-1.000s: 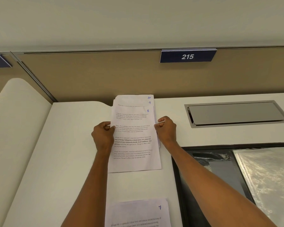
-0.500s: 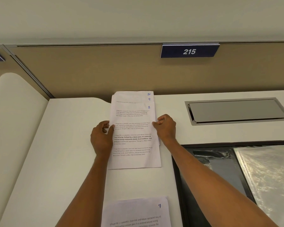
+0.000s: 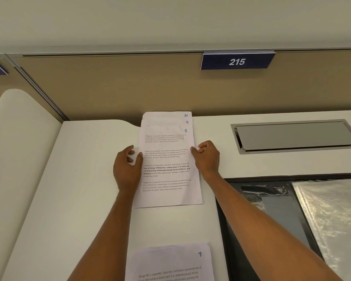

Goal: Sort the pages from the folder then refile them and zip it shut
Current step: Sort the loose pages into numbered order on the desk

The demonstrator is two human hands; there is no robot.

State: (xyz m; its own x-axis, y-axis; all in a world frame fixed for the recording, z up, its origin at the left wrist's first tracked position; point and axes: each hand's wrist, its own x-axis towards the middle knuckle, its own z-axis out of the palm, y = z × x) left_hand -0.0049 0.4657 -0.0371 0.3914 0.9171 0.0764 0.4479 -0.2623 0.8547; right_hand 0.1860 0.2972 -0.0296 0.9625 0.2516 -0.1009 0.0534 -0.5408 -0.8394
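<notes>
The stack point(image 3: 166, 171) lies flat on the desk point(image 3: 79, 199), directly between the two hands. Beyond the hands its far end is fanned, so that three handwritten numbers show one after another: 10, 9 and 8, with 8 on the top sheet.

The left hand point(image 3: 127, 171) is at the left edge of the stack, with the thumb on the paper and the fingers curled just beside it. The right hand point(image 3: 208, 159) is against the right edge, its fingers curled close. For both hands I cannot tell whether they pinch the edge or only press against it, because the fingertips are hidden.

Another sheet, page 7 point(image 3: 170, 262), lies on the desk on the near side of the hands, well apart from the stack and partly cut by the frame. The folder point(image 3: 223, 209) lies open to the right of the right wrist. A shiny sleeve point(image 3: 332, 216) is inside it, and I see no paper pages in it.

I judge that the sorting is in progress but not finished. Three pages are already in order in the stack, and page 7 looks like the next one to join them. Lower numbers are not in view, so how many remain is unknown. Refiling has not begun, and the zip is not yet closed.
</notes>
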